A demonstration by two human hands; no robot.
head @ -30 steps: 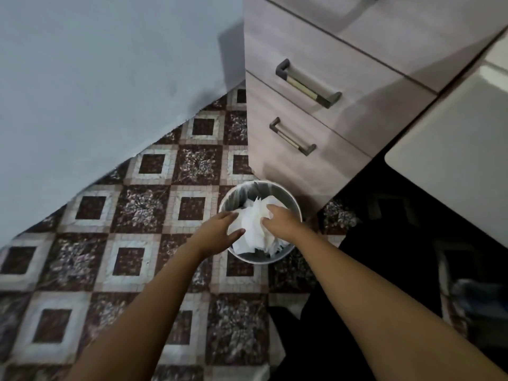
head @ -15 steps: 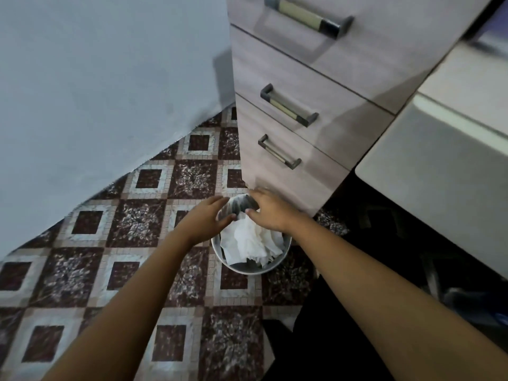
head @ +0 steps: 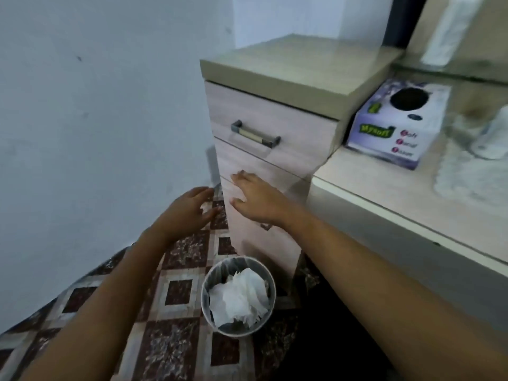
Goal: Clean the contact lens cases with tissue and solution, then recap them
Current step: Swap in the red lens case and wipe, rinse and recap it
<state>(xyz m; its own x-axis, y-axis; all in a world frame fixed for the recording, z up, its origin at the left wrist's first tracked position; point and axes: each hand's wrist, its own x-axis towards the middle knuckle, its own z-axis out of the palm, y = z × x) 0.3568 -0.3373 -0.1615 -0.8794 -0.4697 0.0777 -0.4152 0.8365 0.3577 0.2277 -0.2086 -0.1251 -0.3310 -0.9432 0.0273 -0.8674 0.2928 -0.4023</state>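
Note:
Crumpled white tissues [head: 239, 296] fill a small round waste bin [head: 206, 287] on the tiled floor beside a drawer unit. Well above the bin, my left hand [head: 187, 210] hovers with fingers spread and nothing in it. Also empty and spread, my right hand [head: 257, 198] is raised in front of the drawer fronts. A purple and white tissue box [head: 395, 125] stands on the desk at the right. No contact lens case can be made out; blurred clear objects [head: 486, 136] sit at the far right edge of the desk.
The wooden drawer unit [head: 275, 116] with a metal handle [head: 255, 133] stands right behind the bin. A pale desk top [head: 398, 199] runs to the right. A light blue wall [head: 96, 105] closes the left side. Patterned floor tiles [head: 176, 334] lie below.
Both hands let go of the tissues in the bin and rose away from it. The view tilted up, bringing the drawer top, the desk and the tissue box into sight.

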